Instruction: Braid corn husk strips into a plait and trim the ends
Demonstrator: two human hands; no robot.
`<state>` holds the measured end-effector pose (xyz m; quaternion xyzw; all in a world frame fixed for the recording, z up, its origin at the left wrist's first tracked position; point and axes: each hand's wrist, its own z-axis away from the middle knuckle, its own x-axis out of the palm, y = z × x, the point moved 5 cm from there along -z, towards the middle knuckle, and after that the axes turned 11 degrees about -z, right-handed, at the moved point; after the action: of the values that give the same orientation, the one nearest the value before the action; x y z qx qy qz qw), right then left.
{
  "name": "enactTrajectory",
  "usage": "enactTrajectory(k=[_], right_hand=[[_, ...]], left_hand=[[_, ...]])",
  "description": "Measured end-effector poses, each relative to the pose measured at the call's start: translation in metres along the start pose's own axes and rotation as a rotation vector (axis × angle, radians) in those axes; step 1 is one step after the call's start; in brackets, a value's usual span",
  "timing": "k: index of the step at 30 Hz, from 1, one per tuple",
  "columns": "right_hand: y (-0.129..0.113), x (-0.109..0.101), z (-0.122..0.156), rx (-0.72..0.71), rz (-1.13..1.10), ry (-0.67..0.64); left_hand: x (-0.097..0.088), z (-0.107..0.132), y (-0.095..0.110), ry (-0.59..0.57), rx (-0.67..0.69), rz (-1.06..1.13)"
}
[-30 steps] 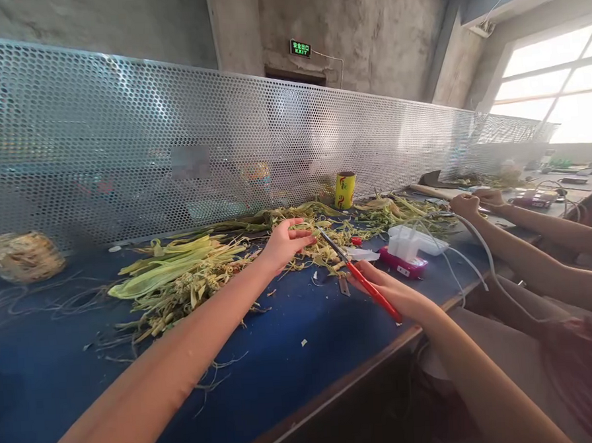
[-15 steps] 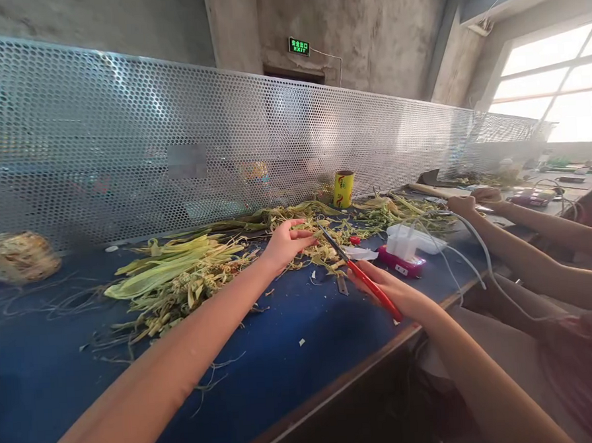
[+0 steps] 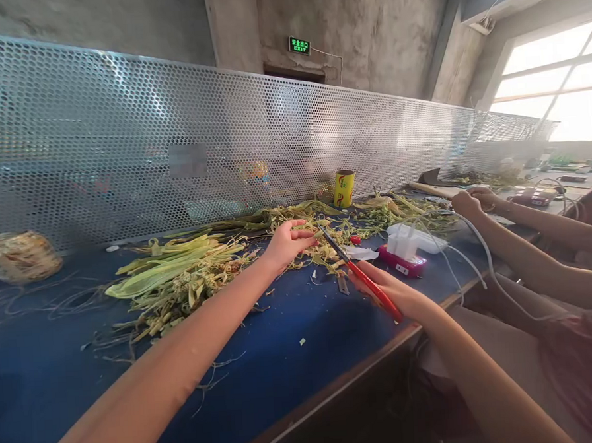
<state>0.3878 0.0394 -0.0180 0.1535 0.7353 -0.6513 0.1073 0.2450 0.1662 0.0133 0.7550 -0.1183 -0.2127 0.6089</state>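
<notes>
My right hand [image 3: 381, 288] is wrapped round a pair of red-handled scissors [image 3: 374, 290], whose dark blades point up and left. Beside the blade tips is my left hand [image 3: 290, 245], its fingers and thumb closed on a small greenish piece of dried plant stalk. The stalk piece is too small to make out fully. Below and behind that hand lie loose yellow-green plant scraps [image 3: 322, 250]. A bundle of dried corn husks and stalks [image 3: 180, 274] rests to the left of my left hand. A small flat metal piece [image 3: 342, 284] shows next to my right hand.
Behind the blue table [image 3: 264, 375] stands a perforated metal screen [image 3: 212, 140]. Near it is a yellow tube [image 3: 344, 188]. To the right are a magenta device [image 3: 402, 263], a white plastic tray [image 3: 420, 239], a pale cable and another person's hands [image 3: 466, 204]. A wrapped bundle [image 3: 20, 256] sits far left.
Both my hands and the scissors stay almost in place. The other person's hands on the right have shifted slightly.
</notes>
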Motion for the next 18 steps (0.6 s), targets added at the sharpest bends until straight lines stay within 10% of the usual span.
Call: enactTrajectory(k=[18], right_hand=[[0.019,-0.009,-0.016,0.177,-0.075,0.159]], left_hand=[[0.002,-0.012,-0.006,0.017,-0.023,0.049]])
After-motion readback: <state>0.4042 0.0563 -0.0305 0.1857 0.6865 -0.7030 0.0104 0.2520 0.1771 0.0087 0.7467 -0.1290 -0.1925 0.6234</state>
